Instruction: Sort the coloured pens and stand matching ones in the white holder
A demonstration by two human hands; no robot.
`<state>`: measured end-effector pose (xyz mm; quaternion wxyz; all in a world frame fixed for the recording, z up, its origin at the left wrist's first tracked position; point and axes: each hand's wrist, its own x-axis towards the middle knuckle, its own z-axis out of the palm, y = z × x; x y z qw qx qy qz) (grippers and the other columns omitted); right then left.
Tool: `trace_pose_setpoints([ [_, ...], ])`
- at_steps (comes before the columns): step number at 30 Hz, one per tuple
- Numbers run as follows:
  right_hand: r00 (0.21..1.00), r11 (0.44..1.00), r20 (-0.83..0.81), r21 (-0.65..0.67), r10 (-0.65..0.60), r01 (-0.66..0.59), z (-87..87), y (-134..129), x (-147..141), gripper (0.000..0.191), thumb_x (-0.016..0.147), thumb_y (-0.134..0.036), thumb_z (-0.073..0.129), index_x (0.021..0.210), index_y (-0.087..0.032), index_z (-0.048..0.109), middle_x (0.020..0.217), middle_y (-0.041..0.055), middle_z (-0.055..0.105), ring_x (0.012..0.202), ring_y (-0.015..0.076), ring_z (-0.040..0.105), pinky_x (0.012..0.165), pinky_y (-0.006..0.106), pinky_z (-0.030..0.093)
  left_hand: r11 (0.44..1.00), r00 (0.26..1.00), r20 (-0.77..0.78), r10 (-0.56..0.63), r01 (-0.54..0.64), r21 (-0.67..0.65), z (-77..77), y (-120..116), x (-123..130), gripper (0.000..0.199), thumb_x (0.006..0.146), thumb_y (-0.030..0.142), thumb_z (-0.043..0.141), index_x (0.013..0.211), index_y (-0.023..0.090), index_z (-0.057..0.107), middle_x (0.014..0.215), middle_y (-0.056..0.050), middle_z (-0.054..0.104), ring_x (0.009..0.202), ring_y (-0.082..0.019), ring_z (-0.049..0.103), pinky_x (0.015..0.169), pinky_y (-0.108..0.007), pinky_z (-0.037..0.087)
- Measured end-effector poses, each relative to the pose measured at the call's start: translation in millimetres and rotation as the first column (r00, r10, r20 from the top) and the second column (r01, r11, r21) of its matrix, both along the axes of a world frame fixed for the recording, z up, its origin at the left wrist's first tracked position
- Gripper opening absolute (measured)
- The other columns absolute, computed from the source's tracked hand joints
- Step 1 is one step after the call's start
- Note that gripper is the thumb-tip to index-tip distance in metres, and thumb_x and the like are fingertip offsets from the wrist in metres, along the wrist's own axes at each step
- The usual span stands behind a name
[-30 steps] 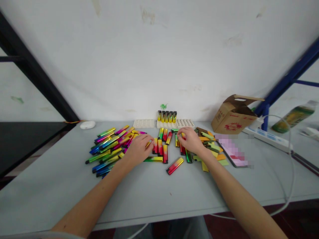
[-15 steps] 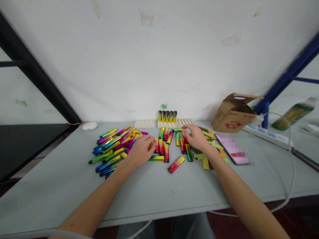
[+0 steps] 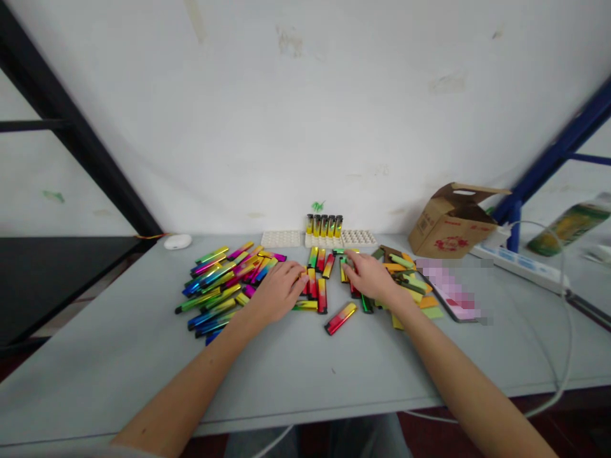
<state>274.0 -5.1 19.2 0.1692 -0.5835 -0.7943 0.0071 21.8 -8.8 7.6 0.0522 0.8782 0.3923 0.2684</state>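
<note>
My left hand (image 3: 280, 287) is low over the table with its fingers curled together. Its fingertips meet the edge of a row of red-and-yellow lighters (image 3: 322, 296); what they hold, if anything, is hidden. My right hand (image 3: 368, 275) reaches in from the right, thumb and fingers apart. Its fingertips are at a green-and-yellow lighter (image 3: 343, 270), and the palm hides part of other lighters. A single red-and-yellow lighter (image 3: 340, 319) lies in front, between the hands. Several yellow lighters (image 3: 324, 226) with black tops stand upright in a white perforated tray (image 3: 323, 242).
Many shiny multicoloured lighters (image 3: 222, 273) are heaped on the left. Flat yellow, green and orange pieces (image 3: 420, 284) lie right of my right hand, next to a phone (image 3: 449, 289). An open cardboard box (image 3: 451, 222), a power strip (image 3: 518, 264) and white trays (image 3: 281, 238) are along the back.
My right hand has come slightly left and down onto the green-and-yellow lighter. My left hand's fingertips have shifted a little right, and the view has turned slightly.
</note>
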Motion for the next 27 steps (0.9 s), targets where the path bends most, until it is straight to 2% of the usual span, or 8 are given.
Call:
trace_pose_setpoints([
  [5, 0.989, 0.991, 0.084, 0.032, 0.124, -0.127, -10.6, -14.5, -24.7, 0.05, 0.094, -0.04, 0.041, 0.132, -0.008, 0.048, 0.13, 0.0199, 0.055, 0.126, 0.0305, 0.045, 0.104, 0.044, 0.036, 1.0, 0.999, -0.042, 0.015, -0.015, -0.004, -0.1, 0.7, -0.7, 0.033, 0.098, 0.029, 0.031, 0.101, 0.016, 0.06, 0.107, -0.01, 0.061, 0.104, -0.022, 0.054, 0.097, -0.042, 0.042],
  [10, 0.983, 0.982, 0.006, 0.045, 0.184, -0.184, -7.9, -18.8, -30.1, 0.051, 0.095, -0.037, 0.039, 0.137, -0.009, 0.042, 0.134, 0.0177, 0.052, 0.125, 0.0268, 0.046, 0.105, 0.041, 0.037, 0.999, 0.998, -0.053, 0.035, -0.035, -0.001, 1.2, 1.3, -2.1, 0.027, 0.096, 0.024, 0.033, 0.097, 0.016, 0.06, 0.108, -0.011, 0.06, 0.105, -0.023, 0.054, 0.097, -0.042, 0.042],
  [12, 0.989, 0.989, -0.039, 0.059, 0.142, -0.139, -5.5, -14.4, -24.3, 0.047, 0.096, -0.034, 0.036, 0.135, -0.009, 0.043, 0.131, 0.0177, 0.054, 0.123, 0.0271, 0.049, 0.104, 0.041, 0.039, 0.999, 0.998, -0.055, 0.039, -0.038, 0.003, 0.8, 2.4, -3.0, 0.024, 0.095, 0.024, 0.037, 0.093, 0.016, 0.059, 0.105, -0.01, 0.061, 0.103, -0.023, 0.055, 0.095, -0.042, 0.043],
  [16, 0.985, 0.991, -0.164, 0.109, -0.054, 0.073, -4.3, 0.8, -0.6, 0.043, 0.095, -0.025, 0.031, 0.131, -0.007, 0.046, 0.129, 0.0198, 0.055, 0.121, 0.0284, 0.051, 0.102, 0.043, 0.041, 0.998, 0.997, -0.058, 0.054, -0.052, 0.028, -0.4, 3.4, -3.5, 0.02, 0.093, 0.025, 0.041, 0.095, 0.017, 0.059, 0.105, -0.01, 0.061, 0.101, -0.024, 0.055, 0.093, -0.042, 0.044],
  [20, 0.971, 0.978, -0.22, 0.161, -0.099, 0.136, -8.2, 9.6, 12.9, 0.039, 0.093, -0.023, 0.035, 0.127, -0.01, 0.05, 0.125, 0.0185, 0.058, 0.12, 0.0288, 0.052, 0.101, 0.045, 0.042, 0.998, 0.996, -0.075, 0.056, -0.055, 0.018, 0.1, 0.7, -1.2, 0.019, 0.093, 0.025, 0.041, 0.099, 0.017, 0.058, 0.101, -0.009, 0.063, 0.098, -0.024, 0.056, 0.09, -0.041, 0.045],
  [22, 0.981, 0.988, -0.191, 0.148, -0.022, 0.051, -9.8, 6.9, 7.1, 0.036, 0.093, -0.025, 0.038, 0.123, -0.011, 0.054, 0.122, 0.0174, 0.059, 0.117, 0.0276, 0.053, 0.101, 0.045, 0.042, 0.999, 0.995, -0.086, 0.052, -0.051, 0.013, -0.1, -0.7, 0.0, 0.019, 0.092, 0.024, 0.042, 0.098, 0.017, 0.058, 0.097, -0.009, 0.064, 0.096, -0.024, 0.057, 0.09, -0.041, 0.045],
  [24, 0.981, 0.986, -0.138, 0.115, 0.133, -0.118, -10.6, 0.3, -5.0, 0.035, 0.094, -0.027, 0.038, 0.119, -0.012, 0.058, 0.122, 0.0163, 0.06, 0.117, 0.0255, 0.053, 0.103, 0.042, 0.041, 0.999, 0.994, -0.101, 0.044, -0.042, 0.02, -1.6, -1.4, 0.7, 0.018, 0.092, 0.023, 0.043, 0.096, 0.017, 0.06, 0.096, -0.008, 0.065, 0.095, -0.023, 0.057, 0.09, -0.041, 0.045],
  [27, 0.943, 0.946, -0.085, 0.086, 0.321, -0.314, -11.1, -10.7, -24.0, 0.039, 0.095, -0.031, 0.039, 0.124, -0.012, 0.057, 0.131, 0.0151, 0.055, 0.127, 0.0244, 0.045, 0.11, 0.042, 0.033, 0.998, 0.994, -0.106, 0.034, -0.028, 0.051, -5.1, -0.7, 0.6, 0.019, 0.091, 0.023, 0.045, 0.097, 0.017, 0.062, 0.099, -0.009, 0.066, 0.097, -0.023, 0.058, 0.093, -0.042, 0.044],
])
